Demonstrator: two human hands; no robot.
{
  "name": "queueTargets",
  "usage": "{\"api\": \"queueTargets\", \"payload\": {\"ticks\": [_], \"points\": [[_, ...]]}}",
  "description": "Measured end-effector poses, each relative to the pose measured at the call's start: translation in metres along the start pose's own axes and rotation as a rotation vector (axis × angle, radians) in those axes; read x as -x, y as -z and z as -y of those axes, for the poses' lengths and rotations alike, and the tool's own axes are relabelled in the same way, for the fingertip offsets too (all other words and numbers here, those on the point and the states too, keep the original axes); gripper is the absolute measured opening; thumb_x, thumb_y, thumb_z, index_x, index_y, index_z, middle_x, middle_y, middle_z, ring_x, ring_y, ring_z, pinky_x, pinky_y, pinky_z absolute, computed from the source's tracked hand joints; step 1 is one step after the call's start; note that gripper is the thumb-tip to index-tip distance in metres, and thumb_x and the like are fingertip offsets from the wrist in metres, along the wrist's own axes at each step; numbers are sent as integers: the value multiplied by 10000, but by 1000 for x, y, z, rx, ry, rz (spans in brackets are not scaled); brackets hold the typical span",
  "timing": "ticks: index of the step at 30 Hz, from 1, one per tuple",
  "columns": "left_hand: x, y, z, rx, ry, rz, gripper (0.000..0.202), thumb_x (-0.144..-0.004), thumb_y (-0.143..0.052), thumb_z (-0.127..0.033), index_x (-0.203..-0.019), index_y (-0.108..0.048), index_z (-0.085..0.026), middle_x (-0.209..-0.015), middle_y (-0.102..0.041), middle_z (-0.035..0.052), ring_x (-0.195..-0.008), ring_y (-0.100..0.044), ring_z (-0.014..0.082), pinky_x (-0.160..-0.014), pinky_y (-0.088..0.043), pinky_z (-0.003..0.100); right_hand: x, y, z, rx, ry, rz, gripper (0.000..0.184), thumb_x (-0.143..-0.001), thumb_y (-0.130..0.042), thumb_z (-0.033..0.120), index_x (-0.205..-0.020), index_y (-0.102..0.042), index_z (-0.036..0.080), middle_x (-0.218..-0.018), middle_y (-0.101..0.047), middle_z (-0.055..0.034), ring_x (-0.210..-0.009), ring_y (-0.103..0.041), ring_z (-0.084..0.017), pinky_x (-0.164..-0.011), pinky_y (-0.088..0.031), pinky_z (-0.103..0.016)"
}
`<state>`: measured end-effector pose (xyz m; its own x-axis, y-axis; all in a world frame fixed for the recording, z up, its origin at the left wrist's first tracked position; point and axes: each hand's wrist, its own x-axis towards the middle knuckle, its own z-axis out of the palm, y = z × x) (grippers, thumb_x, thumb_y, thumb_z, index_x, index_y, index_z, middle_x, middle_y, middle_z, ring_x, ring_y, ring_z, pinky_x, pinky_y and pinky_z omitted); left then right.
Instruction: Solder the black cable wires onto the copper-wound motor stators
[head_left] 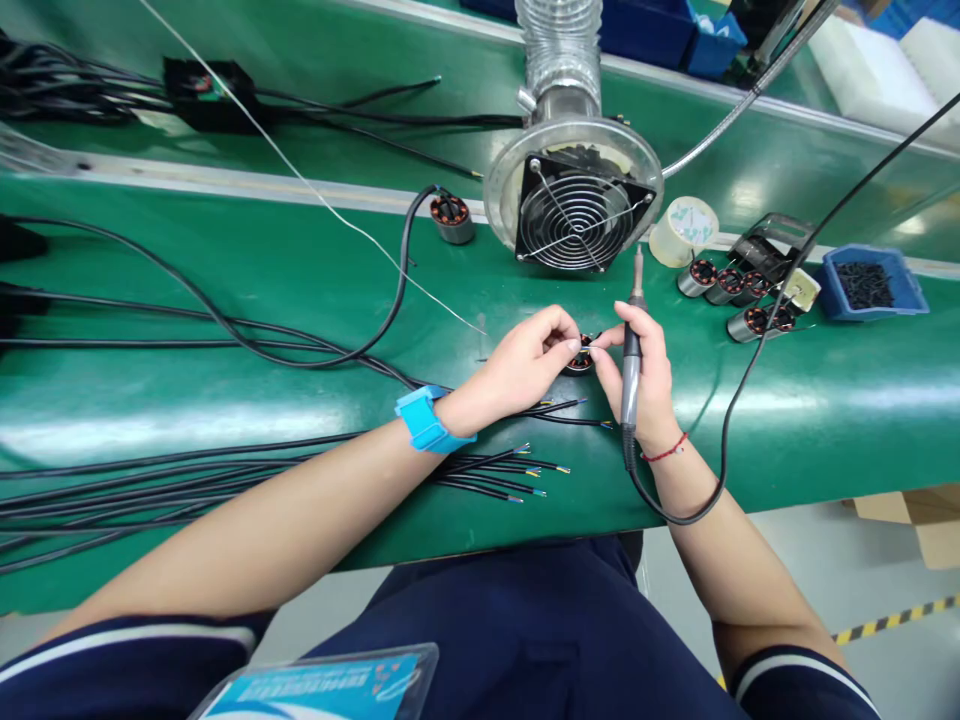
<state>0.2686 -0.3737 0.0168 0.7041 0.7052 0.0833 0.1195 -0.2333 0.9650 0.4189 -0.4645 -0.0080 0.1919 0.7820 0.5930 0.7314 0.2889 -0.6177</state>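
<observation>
My left hand (pixel 534 358), with a blue band at its wrist, pinches a thin wire (pixel 586 349) over a small motor stator (pixel 577 366) on the green bench. Fingers partly cover that stator. In my right hand (pixel 651 378) a soldering iron (pixel 632 375) stands nearly upright, its tip pointing away from me. The thumb and a fingertip of this same hand also meet at the thin wire. Left of my hands, a strand of solder wire (pixel 360 232) hangs down to near the bench. Black cables (pixel 517 465) with stripped coloured ends lie below my left wrist.
A fume extractor fan (pixel 576 222) stands beyond my hands. Another stator (pixel 452 218) with a cable sits left of it. To the right are a tape roll (pixel 684 232), several stators (pixel 726 286) and a blue bin (pixel 874 283) of small black pieces. The iron's cord (pixel 726 440) loops over my right forearm.
</observation>
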Motion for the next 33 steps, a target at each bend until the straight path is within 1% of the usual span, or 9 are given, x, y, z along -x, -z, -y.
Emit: {"api": "queueTargets", "payload": {"ticks": [2,6,10,12,16,20,22,28,33], "points": [[2,2,-2,-55,-35,-11,63,-868,-524,-211,-807,-526,-192,-784,-567,-7,-728,-516,145,-668,-405,280,0,0,1,-20,6,-6,488,-907,-608,191,-1362,-459,285,-885,-667,20,-848,-642,-197,-909,-501,-438],[6,4,-5,-236,-149,24,84,-896,-525,-180,-824,-568,-189,-838,-584,18,-796,-537,161,-718,-423,292,1,-1,4,-44,-32,-2,479,-926,-595,188,-1371,-452,288,-892,-658,22,-853,-633,-191,-921,-503,-439],[6,4,-8,-287,-225,13,149,-908,-503,-115,-785,-551,-185,-791,-566,11,-756,-523,147,-706,-418,285,1,2,10,-65,-45,-8,527,-922,-626,183,-1403,-447,307,-909,-669,19,-880,-626,-195,-909,-514,-423],[4,4,-10,-268,-200,-6,163,-899,-515,-102,-759,-543,-182,-758,-556,-1,-728,-514,135,-684,-407,275,0,6,13,-54,-62,-45,525,-924,-631,189,-1406,-462,312,-943,-687,8,-903,-630,-199,-920,-516,-425],[0,4,-14,-210,-82,-37,157,-868,-535,-89,-737,-550,-173,-729,-556,-16,-691,-508,114,-656,-394,263,0,14,15,-30,-153,-116,441,-951,-580,174,-1368,-512,300,-954,-724,-7,-929,-659,-204,-942,-529,-440],[-2,6,-18,-175,14,-24,133,-855,-540,-133,-729,-549,-175,-690,-542,-28,-622,-472,100,-583,-368,252,3,14,14,-73,-197,45,485,-951,-574,185,-1409,-451,288,-1189,-699,-59,-1132,-655,-234,-999,-534,-470],[-4,7,-20,-166,56,-10,126,-847,-542,-157,-723,-542,-179,-676,-538,-32,-594,-453,96,-556,-360,248,4,11,15,-96,-191,106,494,-954,-547,164,-1416,-432,296,-1207,-692,-54,-1146,-661,-222,-1012,-537,-458],[-9,8,-19,-156,91,10,109,-830,-542,-167,-723,-546,-183,-668,-530,-35,-577,-429,90,-536,-346,243,3,8,20,-86,-166,115,493,-943,-521,125,-1393,-446,310,-1107,-724,-24,-1062,-706,-200,-961,-578,-424],[-9,10,-17,-151,65,50,113,-824,-548,-159,-713,-548,-178,-671,-525,-33,-589,-440,90,-551,-356,248,3,13,19,-87,-219,88,464,-976,-511,145,-1408,-459,305,-1199,-719,-37,-1140,-689,-208,-1017,-557,-440]]}}
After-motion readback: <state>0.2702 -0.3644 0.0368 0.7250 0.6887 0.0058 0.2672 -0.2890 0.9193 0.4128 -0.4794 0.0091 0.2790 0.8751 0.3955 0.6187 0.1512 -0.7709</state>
